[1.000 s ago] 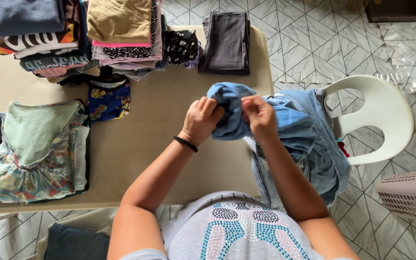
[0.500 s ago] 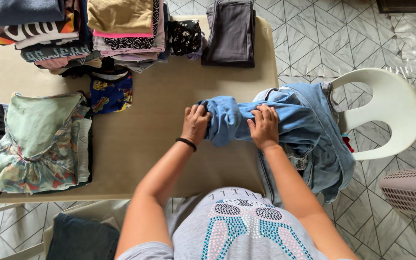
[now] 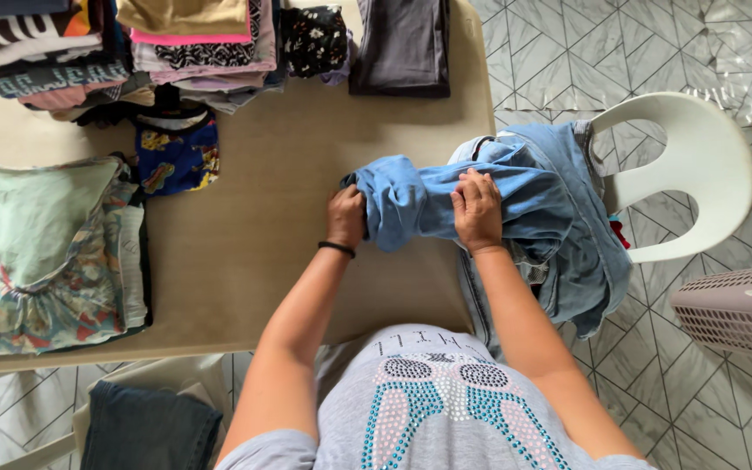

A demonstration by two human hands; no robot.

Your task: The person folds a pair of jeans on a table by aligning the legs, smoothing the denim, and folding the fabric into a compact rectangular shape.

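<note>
Two bare hands gripping a light-blue denim garment at the right edge of a beige tabletop.

The left hand, a black band on its wrist, is clenched on the bunched end of the denim at frame centre; the right hand presses down with fingers curled into the cloth just right of it. The rest of the garment spills off the table toward a white plastic chair at right. Stacks of folded clothes fill the upper left, a pale green floral garment lies at left, and a pinkish-grey plastic laundry basket sits at lower right.
</note>
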